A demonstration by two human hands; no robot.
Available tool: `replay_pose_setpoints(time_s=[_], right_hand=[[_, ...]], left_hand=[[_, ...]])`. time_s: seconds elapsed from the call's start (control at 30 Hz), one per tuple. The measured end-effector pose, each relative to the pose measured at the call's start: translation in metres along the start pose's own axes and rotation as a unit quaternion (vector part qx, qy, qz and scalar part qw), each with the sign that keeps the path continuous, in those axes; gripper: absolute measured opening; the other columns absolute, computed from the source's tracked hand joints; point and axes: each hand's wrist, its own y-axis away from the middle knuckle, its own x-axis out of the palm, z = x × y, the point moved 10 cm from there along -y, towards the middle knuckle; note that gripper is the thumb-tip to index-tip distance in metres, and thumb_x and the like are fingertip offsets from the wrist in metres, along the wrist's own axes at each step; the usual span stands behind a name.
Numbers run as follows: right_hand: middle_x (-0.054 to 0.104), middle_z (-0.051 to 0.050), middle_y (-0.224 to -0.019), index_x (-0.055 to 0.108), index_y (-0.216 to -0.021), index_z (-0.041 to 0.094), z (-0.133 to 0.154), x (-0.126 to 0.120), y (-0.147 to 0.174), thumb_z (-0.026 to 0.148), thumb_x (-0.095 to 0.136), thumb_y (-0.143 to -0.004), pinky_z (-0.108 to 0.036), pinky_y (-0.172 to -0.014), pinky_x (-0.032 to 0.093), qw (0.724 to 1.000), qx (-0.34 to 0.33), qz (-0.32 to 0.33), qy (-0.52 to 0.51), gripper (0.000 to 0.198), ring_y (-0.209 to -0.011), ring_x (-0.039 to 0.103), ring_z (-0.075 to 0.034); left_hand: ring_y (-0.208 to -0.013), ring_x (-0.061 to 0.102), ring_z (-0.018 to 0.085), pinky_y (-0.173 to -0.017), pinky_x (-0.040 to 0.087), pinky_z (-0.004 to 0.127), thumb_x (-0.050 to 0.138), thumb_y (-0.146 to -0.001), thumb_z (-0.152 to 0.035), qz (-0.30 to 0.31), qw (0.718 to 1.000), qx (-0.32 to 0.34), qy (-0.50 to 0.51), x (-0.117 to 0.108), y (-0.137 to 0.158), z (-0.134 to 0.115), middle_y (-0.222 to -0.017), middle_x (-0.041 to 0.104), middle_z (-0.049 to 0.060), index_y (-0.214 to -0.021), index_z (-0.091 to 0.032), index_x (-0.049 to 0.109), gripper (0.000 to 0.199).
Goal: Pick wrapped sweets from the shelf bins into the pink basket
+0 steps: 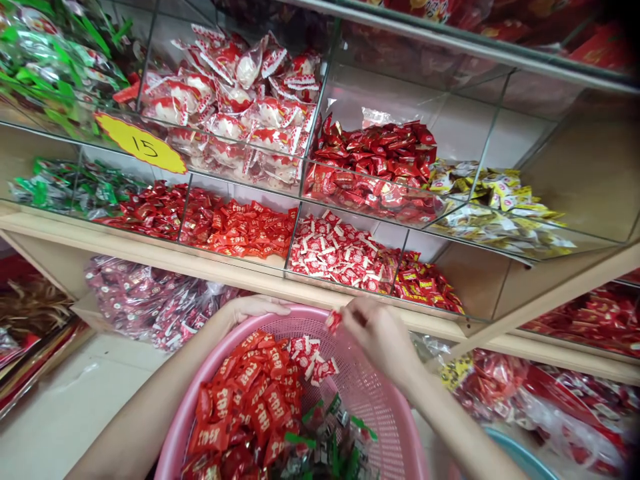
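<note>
My left hand (255,308) is closed over the far rim of a pink plastic basket (180,407). Between the fingertips of my right hand (380,333) is a red-and-white wrapped candy (333,321), held above the right part of the basket. Inside lie orange-red wrapped candies (255,380) on the left, a small group of red-and-white candies (313,360) at the back, and green-wrapped candies (335,437) in front. Just past the basket, a shelf compartment holds a heap of similar red-and-white candies (335,250).
Clear-walled bins hold orange-red candies (255,227), dark red candies (380,153), yellow packets (505,190) and white-and-red packets (235,100). A yellow tag (143,143) reads 15. Below the wooden shelf edge (240,277) lie bagged sweets (145,300). A blue tub rim (520,453) shows at lower right.
</note>
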Motion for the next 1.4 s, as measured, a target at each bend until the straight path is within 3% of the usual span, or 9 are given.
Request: replay_pose_setpoints(time_s=[0.1, 0.2, 0.3, 0.57, 0.7, 0.87, 1.03, 1.17, 1.4], right_hand=[[0.039, 0.005, -0.051, 0.041, -0.054, 0.018, -0.004, 0.065, 0.020, 0.020, 0.042, -0.082, -0.023, -0.050, 0.022, 0.991, -0.009, 0.114, -0.071, 0.028, -0.049, 0.032, -0.008], [0.031, 0.006, -0.052, 0.033, -0.054, 0.018, -0.009, 0.106, 0.034, 0.017, 0.043, -0.080, -0.023, -0.050, 0.020, 0.975, -0.007, 0.187, -0.119, 0.028, -0.051, 0.027, -0.008], [0.029, 0.007, -0.052, 0.031, -0.054, 0.018, -0.009, 0.123, 0.043, 0.020, 0.044, -0.083, -0.023, -0.049, 0.018, 0.960, -0.026, 0.239, -0.145, 0.031, -0.052, 0.025, -0.007], [0.037, 0.006, -0.053, 0.044, -0.055, 0.017, -0.017, 0.137, 0.045, 0.021, 0.047, -0.085, -0.024, -0.050, 0.019, 0.961, -0.031, 0.262, -0.083, 0.031, -0.053, 0.030, -0.008], [0.052, 0.003, -0.059, 0.054, -0.062, 0.018, -0.014, 0.112, 0.030, 0.029, 0.046, -0.089, -0.024, -0.053, 0.024, 0.979, -0.015, 0.197, -0.045, 0.030, -0.055, 0.040, -0.009], [0.058, 0.001, -0.062, 0.059, -0.069, 0.019, -0.012, 0.035, -0.004, 0.034, 0.039, -0.092, -0.023, -0.056, 0.030, 0.998, -0.015, 0.050, -0.043, 0.034, -0.056, 0.049, -0.011], [0.065, -0.004, -0.070, 0.063, -0.084, 0.020, -0.043, -0.021, -0.037, 0.042, 0.043, -0.090, -0.024, -0.057, 0.033, 0.991, 0.085, -0.028, 0.100, 0.030, -0.064, 0.058, -0.017], [0.068, -0.014, -0.088, 0.060, -0.105, 0.017, -0.060, -0.022, -0.055, 0.042, 0.045, -0.088, -0.029, -0.061, 0.038, 0.961, 0.158, 0.029, 0.226, 0.033, -0.082, 0.064, -0.026], [0.067, -0.017, -0.100, 0.064, -0.099, 0.015, -0.068, -0.011, -0.069, 0.033, 0.048, -0.084, -0.032, -0.068, 0.043, 0.951, 0.191, 0.079, 0.228, 0.028, -0.094, 0.063, -0.029]], left_hand=[[-0.087, 0.063, 0.016, -0.086, 0.046, 0.027, 0.076, -0.065, -0.031, 0.004, 1.000, 0.003, -0.012, 0.001, 0.001, -0.001, -0.105, 0.068, 0.007, -0.116, -0.017, 0.063, 0.055], [-0.089, 0.063, 0.017, -0.087, 0.046, 0.027, 0.075, -0.066, -0.033, 0.006, 0.999, 0.013, -0.031, 0.002, 0.002, -0.004, -0.106, 0.067, 0.008, -0.116, -0.017, 0.063, 0.054], [-0.087, 0.063, 0.017, -0.084, 0.047, 0.028, 0.075, -0.067, -0.034, -0.005, 0.999, 0.009, -0.032, -0.001, 0.004, -0.004, -0.104, 0.068, 0.008, -0.115, -0.017, 0.064, 0.052], [-0.082, 0.065, 0.017, -0.079, 0.048, 0.027, 0.075, -0.067, -0.032, -0.008, 1.000, -0.005, -0.025, 0.001, 0.005, -0.003, -0.100, 0.069, 0.007, -0.113, -0.017, 0.065, 0.050], [-0.086, 0.064, 0.017, -0.085, 0.047, 0.030, 0.074, -0.068, -0.032, 0.003, 0.999, 0.012, -0.030, 0.000, 0.003, -0.004, -0.102, 0.069, 0.008, -0.112, -0.017, 0.065, 0.047], [-0.086, 0.064, 0.016, -0.085, 0.047, 0.027, 0.075, -0.066, -0.032, 0.005, 0.999, 0.019, -0.029, -0.001, 0.002, -0.004, -0.103, 0.068, 0.008, -0.109, -0.016, 0.067, 0.046], [-0.088, 0.063, 0.017, -0.088, 0.046, 0.029, 0.075, -0.066, -0.032, 0.007, 1.000, 0.017, -0.024, -0.001, 0.002, -0.004, -0.104, 0.068, 0.008, -0.111, -0.016, 0.066, 0.049], [-0.088, 0.063, 0.017, -0.088, 0.046, 0.029, 0.076, -0.065, -0.034, -0.011, 0.999, 0.016, -0.031, -0.003, 0.004, -0.005, -0.103, 0.069, 0.008, -0.111, -0.016, 0.066, 0.051], [-0.088, 0.063, 0.017, -0.087, 0.047, 0.028, 0.076, -0.065, -0.033, -0.004, 0.999, 0.015, -0.029, 0.001, 0.006, -0.007, -0.101, 0.069, 0.008, -0.111, -0.016, 0.066, 0.050]])
